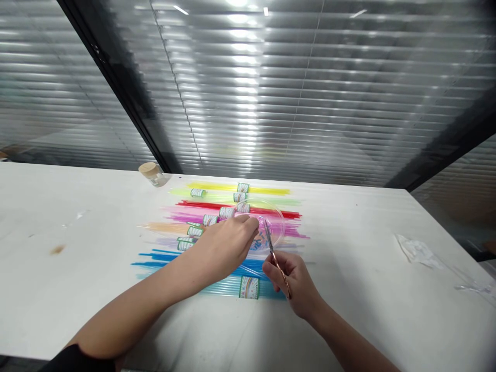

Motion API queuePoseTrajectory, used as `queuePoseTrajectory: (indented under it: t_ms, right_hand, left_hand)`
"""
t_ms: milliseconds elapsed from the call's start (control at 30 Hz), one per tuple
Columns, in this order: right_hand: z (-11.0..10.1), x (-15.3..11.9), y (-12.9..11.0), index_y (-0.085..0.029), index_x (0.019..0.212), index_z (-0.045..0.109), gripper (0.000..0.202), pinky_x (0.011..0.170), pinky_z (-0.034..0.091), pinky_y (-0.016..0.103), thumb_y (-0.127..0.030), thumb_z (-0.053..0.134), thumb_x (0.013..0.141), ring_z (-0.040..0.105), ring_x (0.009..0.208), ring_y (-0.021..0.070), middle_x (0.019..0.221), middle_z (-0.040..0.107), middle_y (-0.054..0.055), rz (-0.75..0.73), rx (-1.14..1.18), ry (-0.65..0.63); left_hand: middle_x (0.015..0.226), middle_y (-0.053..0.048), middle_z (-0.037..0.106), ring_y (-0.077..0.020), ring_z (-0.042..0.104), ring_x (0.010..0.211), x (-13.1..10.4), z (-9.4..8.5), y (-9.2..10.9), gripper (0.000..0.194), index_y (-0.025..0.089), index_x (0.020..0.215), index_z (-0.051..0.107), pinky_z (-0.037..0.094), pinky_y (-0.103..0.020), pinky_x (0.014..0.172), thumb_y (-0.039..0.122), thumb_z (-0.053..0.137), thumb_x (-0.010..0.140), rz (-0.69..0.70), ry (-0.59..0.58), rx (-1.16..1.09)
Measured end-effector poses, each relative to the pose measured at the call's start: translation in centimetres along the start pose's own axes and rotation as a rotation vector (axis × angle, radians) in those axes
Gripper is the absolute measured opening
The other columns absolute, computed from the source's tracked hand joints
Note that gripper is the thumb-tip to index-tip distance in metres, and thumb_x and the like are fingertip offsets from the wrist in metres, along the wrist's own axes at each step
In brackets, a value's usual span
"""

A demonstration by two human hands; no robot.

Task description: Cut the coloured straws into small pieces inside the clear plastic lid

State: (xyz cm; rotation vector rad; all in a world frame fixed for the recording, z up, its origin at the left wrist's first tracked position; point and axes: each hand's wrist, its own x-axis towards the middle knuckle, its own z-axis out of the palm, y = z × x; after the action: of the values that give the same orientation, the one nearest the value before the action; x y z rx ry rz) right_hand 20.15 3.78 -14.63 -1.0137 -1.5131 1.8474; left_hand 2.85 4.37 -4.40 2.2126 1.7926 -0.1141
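My right hand (292,281) grips a pair of scissors (270,245) with copper-coloured handles, its blades pointing up and away from me. My left hand (230,243) is closed in a pinch just left of the blades; whatever is between its fingertips is hidden or too small to name. Both hands are at a clear round bowl (282,219), which holds small blue cut pieces (257,243). Under and around the bowl lie bundles of thin plastic straws, among them blue straws (158,255), red straws (194,207) and light blue straws (228,287), several with printed paper bands (249,288).
On the white table (85,289), a jar with a wooden lid (152,173) stands at the back left. Crumpled clear wrapping (418,251) lies to the right. A brown stain (57,249) marks the left side. Behind the table edge is glass with blinds (240,103).
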Motion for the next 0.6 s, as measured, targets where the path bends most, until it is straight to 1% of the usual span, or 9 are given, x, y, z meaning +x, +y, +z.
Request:
queuePoseTrajectory:
  t_ms: [200,367,600]
  right_hand:
    - [0.08,-0.09,0.14,-0.019,0.063,0.046,0.049,0.049,0.019,0.026,-0.061,0.064,0.081,0.025,0.05,0.0098,0.053,0.029,-0.007,0.008,0.002,-0.015]
    - [0.14,-0.12,0.11,-0.02,0.061,0.045,0.05,0.048,0.02,0.025,-0.062,0.063,0.081,0.025,0.05,0.0097,0.052,0.029,-0.007,-0.001,0.006,-0.007]
    - [0.22,-0.04,-0.18,-0.02,0.059,0.043,0.052,0.048,0.021,0.025,-0.063,0.061,0.081,0.027,0.05,0.0097,0.051,0.032,-0.006,-0.01,-0.01,-0.007]
  left_hand:
    - [0.09,-0.007,0.063,-0.0192,0.06,0.073,-0.02,0.12,0.09,0.025,0.018,0.088,0.054,0.038,-0.028,0.057,0.023,0.032,0.1,0.013,-0.015,-0.039]
    - [0.092,-0.006,0.063,-0.0177,0.057,0.068,-0.1,0.11,0.22,0.024,0.018,0.092,0.054,0.034,-0.028,0.053,0.021,0.032,0.099,0.021,-0.015,-0.014]
    - [0.089,-0.005,0.061,-0.0181,0.057,0.07,-0.05,0.36,0.07,0.024,0.018,0.089,0.052,0.035,-0.028,0.054,0.022,0.031,0.099,0.03,-0.021,-0.034]
